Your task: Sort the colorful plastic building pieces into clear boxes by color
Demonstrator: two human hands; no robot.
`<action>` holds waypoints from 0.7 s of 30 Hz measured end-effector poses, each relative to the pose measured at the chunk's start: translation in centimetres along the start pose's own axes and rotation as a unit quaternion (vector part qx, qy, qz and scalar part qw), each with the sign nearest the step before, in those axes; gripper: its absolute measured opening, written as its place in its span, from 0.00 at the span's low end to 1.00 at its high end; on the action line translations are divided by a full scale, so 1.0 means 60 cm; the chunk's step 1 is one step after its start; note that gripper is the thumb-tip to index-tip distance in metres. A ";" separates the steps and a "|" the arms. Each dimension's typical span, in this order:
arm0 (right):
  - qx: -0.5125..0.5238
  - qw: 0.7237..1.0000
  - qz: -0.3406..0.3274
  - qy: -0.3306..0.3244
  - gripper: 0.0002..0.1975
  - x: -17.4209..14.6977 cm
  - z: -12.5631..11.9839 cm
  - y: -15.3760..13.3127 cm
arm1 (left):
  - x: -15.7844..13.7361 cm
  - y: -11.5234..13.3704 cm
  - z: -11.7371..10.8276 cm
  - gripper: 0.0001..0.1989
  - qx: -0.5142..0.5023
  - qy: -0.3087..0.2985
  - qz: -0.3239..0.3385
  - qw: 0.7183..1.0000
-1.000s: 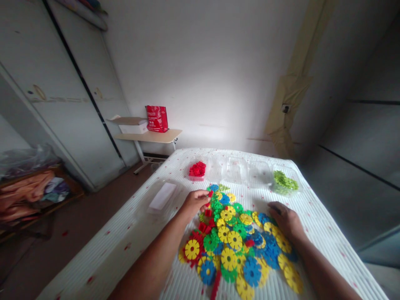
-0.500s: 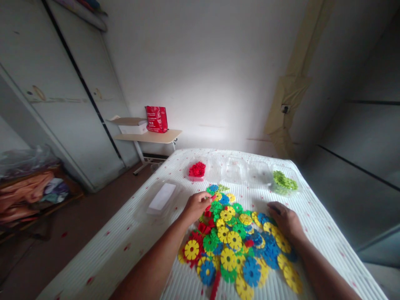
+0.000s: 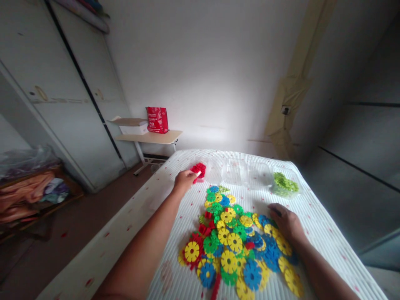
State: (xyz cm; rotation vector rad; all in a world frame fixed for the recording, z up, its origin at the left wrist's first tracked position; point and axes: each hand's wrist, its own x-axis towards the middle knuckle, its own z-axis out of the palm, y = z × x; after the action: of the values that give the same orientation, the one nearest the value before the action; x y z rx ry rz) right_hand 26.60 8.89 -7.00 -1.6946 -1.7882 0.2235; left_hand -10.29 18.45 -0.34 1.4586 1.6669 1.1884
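Note:
My left hand point(image 3: 185, 181) reaches over the near left side of a clear plastic tub point(image 3: 196, 180) that holds red pieces point(image 3: 200, 168). Its thumb and fingers pinch a small red plastic piece point(image 3: 196, 180) at the tub's rim. My right hand point(image 3: 286, 220) rests on the table at the right edge of a loose pile, fingers loosely bent, with nothing seen in them. The pile mixes yellow notched discs point(image 3: 234, 241), blue notched discs point(image 3: 251, 274), green notched discs point(image 3: 210, 243) and several red pieces point(image 3: 204, 230).
Clear tubs point(image 3: 235, 171) stand in a row along the back of the ribbed white tablecloth point(image 3: 318, 246). At the row's right end, one tub holds light green pieces point(image 3: 285, 183). Behind, a small side table point(image 3: 165, 137) carries a red bag point(image 3: 157, 120) and a white box point(image 3: 134, 128).
My left hand has moved from the upper left of the pile, away and to the left, to the red tub, carrying the red piece. My right hand has stayed in place.

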 end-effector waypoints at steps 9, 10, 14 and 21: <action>0.012 1.000 0.012 0.002 0.12 0.001 -0.006 -0.009 | 0.110 0.023 0.015 0.12 0.033 0.058 -0.043 0.997; 0.013 1.000 0.013 0.002 0.12 0.001 -0.006 -0.011 | 0.107 0.021 0.016 0.11 0.033 0.056 -0.042 0.997; 0.017 1.000 0.012 -0.001 0.13 0.001 -0.008 -0.012 | 0.066 0.019 0.015 0.08 0.037 0.025 -0.012 0.999; -0.004 1.000 -0.001 0.012 0.13 0.001 0.000 -0.001 | -0.074 -0.006 0.014 0.08 0.048 -0.222 0.120 0.966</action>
State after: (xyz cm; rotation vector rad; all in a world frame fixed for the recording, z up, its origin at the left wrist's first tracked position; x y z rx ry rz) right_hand 26.56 8.93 -6.96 -1.6931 -1.7763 0.1947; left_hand -8.81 14.35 -1.50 1.8678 1.2806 0.8227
